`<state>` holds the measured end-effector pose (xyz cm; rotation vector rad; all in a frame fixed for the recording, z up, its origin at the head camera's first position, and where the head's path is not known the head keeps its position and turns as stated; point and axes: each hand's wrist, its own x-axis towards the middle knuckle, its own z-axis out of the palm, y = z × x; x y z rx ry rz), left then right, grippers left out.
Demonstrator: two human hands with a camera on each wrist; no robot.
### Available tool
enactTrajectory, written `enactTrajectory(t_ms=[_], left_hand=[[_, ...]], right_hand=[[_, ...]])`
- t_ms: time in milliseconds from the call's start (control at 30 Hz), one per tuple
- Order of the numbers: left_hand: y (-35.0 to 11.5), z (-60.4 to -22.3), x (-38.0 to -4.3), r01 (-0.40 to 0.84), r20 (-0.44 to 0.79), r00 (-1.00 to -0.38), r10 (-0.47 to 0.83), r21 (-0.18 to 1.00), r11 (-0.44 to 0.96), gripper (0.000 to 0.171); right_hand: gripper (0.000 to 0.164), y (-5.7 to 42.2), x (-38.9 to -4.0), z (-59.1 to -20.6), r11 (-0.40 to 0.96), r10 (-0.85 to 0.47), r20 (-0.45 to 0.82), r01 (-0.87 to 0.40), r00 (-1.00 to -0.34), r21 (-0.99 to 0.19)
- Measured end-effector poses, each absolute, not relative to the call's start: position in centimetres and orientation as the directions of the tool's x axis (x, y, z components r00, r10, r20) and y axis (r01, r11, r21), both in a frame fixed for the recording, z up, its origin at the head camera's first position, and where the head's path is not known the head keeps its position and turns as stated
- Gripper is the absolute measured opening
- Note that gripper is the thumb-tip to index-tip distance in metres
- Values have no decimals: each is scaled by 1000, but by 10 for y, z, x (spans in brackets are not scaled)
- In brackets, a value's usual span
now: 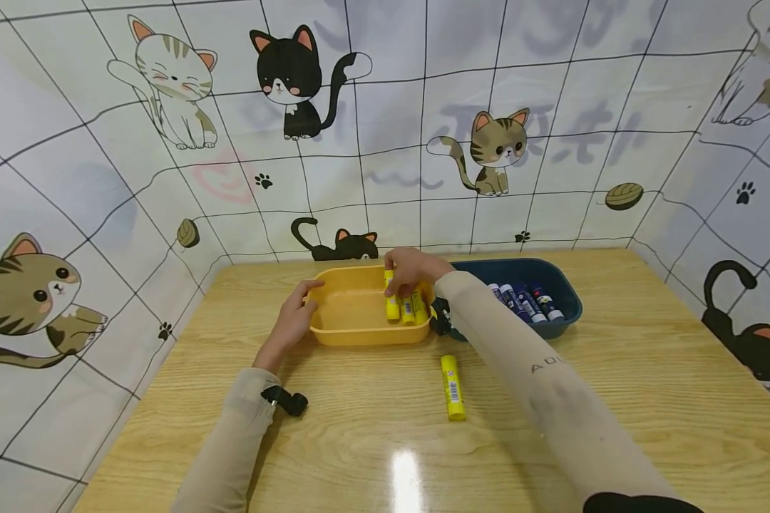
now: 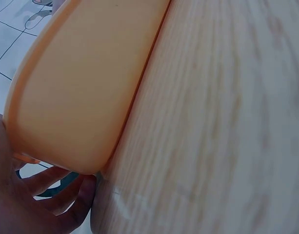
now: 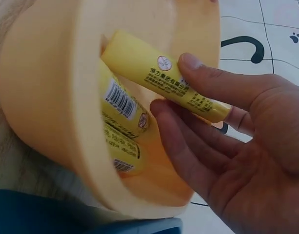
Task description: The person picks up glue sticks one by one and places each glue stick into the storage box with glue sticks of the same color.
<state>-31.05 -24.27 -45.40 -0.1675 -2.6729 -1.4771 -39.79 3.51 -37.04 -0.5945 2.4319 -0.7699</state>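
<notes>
My right hand (image 1: 416, 268) pinches a yellow glue stick (image 3: 144, 68) between thumb and fingers, inside the right end of a yellow plastic bin (image 1: 366, 337). Two more yellow glue sticks (image 3: 122, 105) lie beside it along the bin's right side. At the opposite end, my left hand (image 1: 293, 312) holds the bin, thumb at the rim and fingers curled round the outer corner in the left wrist view. Another yellow glue stick (image 1: 452, 388) lies on the wooden table in front of the two bins.
A dark blue bin (image 1: 567, 313) stands right of the yellow one, partly behind my right forearm. Several blue and white tubes (image 1: 529, 303) lie in it. A cat-patterned wall covering (image 1: 398, 178) rises right behind the table (image 1: 346, 427) and along both sides.
</notes>
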Motion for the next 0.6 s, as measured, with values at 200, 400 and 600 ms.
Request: enactTrajectory(t_ms=[200, 400, 600], left_hand=[[-244, -453, -311, 136, 123, -991, 59, 842, 522, 45], [-245, -453, -313, 139, 124, -990, 63, 842, 521, 45], [-244, -453, -312, 134, 118, -991, 63, 847, 514, 45]], right_hand=[[43, 30, -396, -366, 801, -510, -343, -290, -789, -524], [42, 28, -395, -365, 844, -485, -365, -318, -795, -431], [45, 28, -395, -372, 870, -450, -409, -287, -794, -401]])
